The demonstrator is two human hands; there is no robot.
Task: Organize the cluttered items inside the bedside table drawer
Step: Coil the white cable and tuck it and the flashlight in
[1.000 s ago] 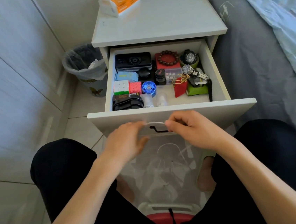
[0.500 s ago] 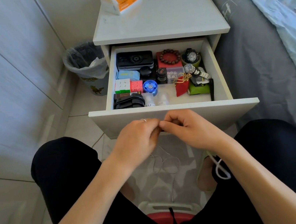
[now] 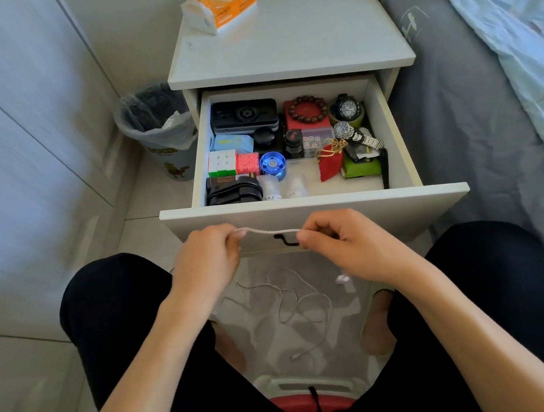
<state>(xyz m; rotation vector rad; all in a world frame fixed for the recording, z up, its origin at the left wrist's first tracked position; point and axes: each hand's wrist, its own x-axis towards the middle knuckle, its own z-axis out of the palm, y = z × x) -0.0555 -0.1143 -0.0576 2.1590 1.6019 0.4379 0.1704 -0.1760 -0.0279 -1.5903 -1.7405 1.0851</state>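
Observation:
The white bedside drawer (image 3: 311, 210) stands pulled out, packed with small items: a black case (image 3: 243, 116), two puzzle cubes (image 3: 222, 163), a blue round tin (image 3: 273, 164), a bead bracelet (image 3: 307, 108) on a red box, watches (image 3: 347, 109), and a red pouch (image 3: 330, 165). In front of the drawer face, my left hand (image 3: 208, 263) and my right hand (image 3: 342, 245) each pinch a white earphone cable (image 3: 270, 230), stretching a short length between them. The remaining cable hangs in loose loops (image 3: 294, 304) between my knees.
A tissue pack (image 3: 221, 4) lies on the nightstand top. A lined waste bin (image 3: 158, 127) stands at the left by the wall. The bed with grey sheet (image 3: 476, 117) and pale blue blanket runs along the right. A red-and-white stool (image 3: 307, 393) is under me.
My hands, together half a second ago, have moved apart and pulled a stretch of the cable taut between them. The hanging loops have shifted below.

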